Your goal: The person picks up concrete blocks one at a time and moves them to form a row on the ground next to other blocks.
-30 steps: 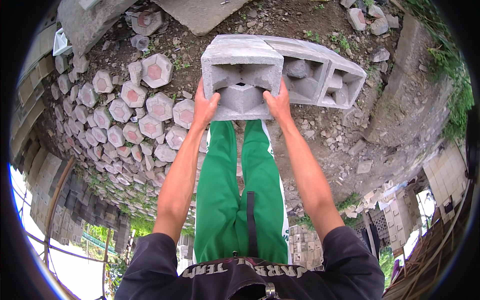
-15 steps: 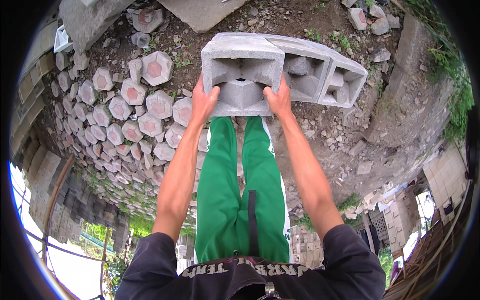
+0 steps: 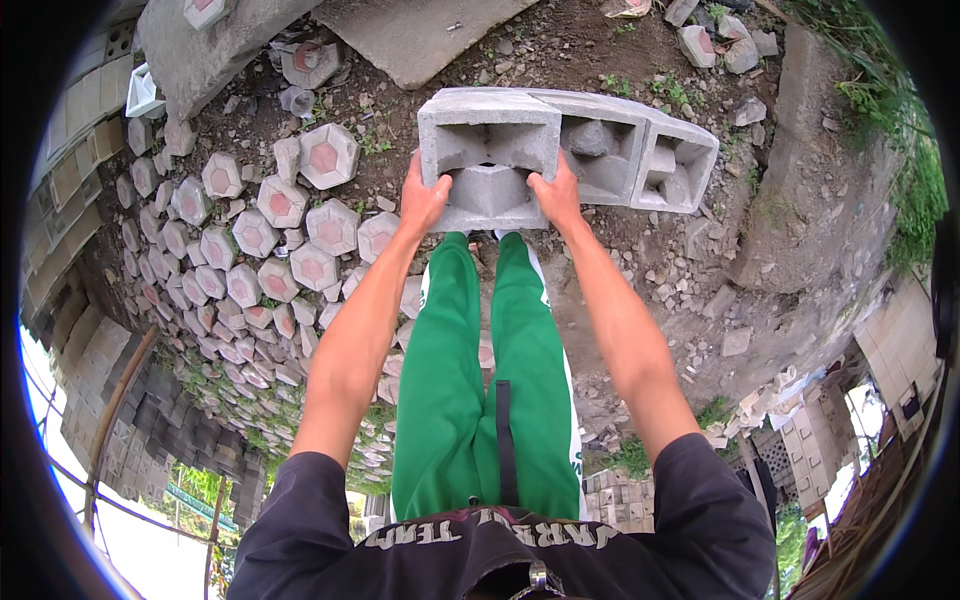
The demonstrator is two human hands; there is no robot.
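Observation:
I hold a grey hollow concrete block (image 3: 490,158) in front of me, its open cells facing up. My left hand (image 3: 424,198) grips its left end wall and my right hand (image 3: 555,192) grips its right end wall. Right beside it, on the right, lies another grey hollow block (image 3: 640,150) with rubble in its cells. My green trousers (image 3: 487,380) show straight below the block.
Several hexagonal pavers with reddish centres (image 3: 280,235) cover the ground on the left. A large flat concrete slab (image 3: 420,35) lies at the top. Loose stones and bare dirt (image 3: 700,270) spread to the right, with stacked blocks (image 3: 810,440) and weeds further out.
The held block has barely shifted; both hands keep the same grip on its end walls. The legs have moved slightly beneath it.

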